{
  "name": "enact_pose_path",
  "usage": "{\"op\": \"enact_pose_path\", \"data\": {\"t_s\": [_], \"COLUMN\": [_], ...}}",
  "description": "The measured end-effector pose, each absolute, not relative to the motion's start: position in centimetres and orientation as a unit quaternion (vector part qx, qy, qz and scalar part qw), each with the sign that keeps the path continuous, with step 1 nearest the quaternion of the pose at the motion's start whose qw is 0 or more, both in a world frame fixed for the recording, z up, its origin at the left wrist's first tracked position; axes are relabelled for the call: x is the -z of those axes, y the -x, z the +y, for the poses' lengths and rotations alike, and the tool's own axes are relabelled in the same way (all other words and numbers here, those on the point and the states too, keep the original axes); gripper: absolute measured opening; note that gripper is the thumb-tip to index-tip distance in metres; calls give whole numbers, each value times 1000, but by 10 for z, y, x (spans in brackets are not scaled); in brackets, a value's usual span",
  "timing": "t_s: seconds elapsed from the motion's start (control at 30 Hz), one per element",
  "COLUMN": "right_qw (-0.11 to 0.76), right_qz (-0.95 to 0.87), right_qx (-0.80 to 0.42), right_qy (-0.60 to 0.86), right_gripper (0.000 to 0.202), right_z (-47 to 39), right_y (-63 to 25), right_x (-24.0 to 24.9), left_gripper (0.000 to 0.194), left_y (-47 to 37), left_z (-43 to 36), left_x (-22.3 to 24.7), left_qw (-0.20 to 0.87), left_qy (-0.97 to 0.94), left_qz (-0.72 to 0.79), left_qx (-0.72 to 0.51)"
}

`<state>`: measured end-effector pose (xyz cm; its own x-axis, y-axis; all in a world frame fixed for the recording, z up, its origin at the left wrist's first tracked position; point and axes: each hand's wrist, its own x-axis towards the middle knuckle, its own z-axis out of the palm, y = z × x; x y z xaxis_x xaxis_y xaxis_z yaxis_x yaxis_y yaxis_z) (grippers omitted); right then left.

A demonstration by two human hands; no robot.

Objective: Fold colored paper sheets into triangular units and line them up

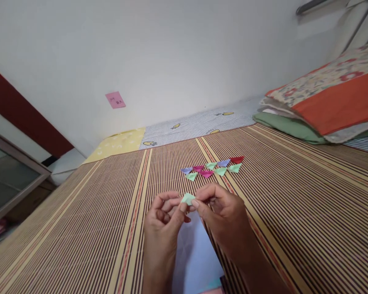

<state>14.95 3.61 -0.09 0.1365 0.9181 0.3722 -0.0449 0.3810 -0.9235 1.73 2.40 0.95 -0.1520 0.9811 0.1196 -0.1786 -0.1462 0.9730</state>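
A small pale green piece of folded paper [188,199] is pinched between my two hands. My left hand [167,216] grips its left lower edge with thumb and fingers, while my right hand [222,210] closes thumb and forefinger on its right side. Below my hands lies a light blue sheet [194,253], partly covered by them. Beyond my fingers, several small folded paper triangles lie in two rows on the striped mat: a red one [237,159] at the far right end, a magenta one [206,174] in the nearer row, and others in green and lilac.
The striped bamboo mat [110,220] covers the bed. Folded bedding [334,98], orange, floral and green, is stacked at the back right. A pink note [115,100] sticks to the white wall. A framed glass panel [12,171] stands at the left.
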Motion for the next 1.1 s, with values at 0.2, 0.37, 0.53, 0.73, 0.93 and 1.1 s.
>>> {"op": "enact_pose_path", "data": {"t_s": [0.2, 0.37, 0.53, 0.73, 0.93, 1.1], "right_qw": [599, 574, 531, 551, 579, 577], "right_qz": [-532, -510, -552, -535, -506, -500], "right_qx": [-452, -521, -509, -521, -528, -542], "right_qy": [391, 373, 392, 372, 359, 351], "right_gripper": [9, 23, 26, 24, 24, 25], "right_z": [38, 43, 39, 35, 40, 44], "right_y": [-155, -166, -162, -150, -148, -152], "right_x": [-2, -6, -9, -9, -4, 1], "left_gripper": [15, 16, 18, 19, 19, 40], "left_y": [-12, -12, -16, -23, -28, -19], "left_z": [23, 23, 24, 22, 27, 30], "left_x": [-10, -9, -10, -8, -2, -6], "left_qw": [496, 507, 523, 548, 534, 575], "left_qy": [-486, -429, -418, -399, -398, -395], "left_qz": [443, 431, 421, 401, 400, 388], "left_qx": [-567, -611, -612, -616, -630, -602]}}
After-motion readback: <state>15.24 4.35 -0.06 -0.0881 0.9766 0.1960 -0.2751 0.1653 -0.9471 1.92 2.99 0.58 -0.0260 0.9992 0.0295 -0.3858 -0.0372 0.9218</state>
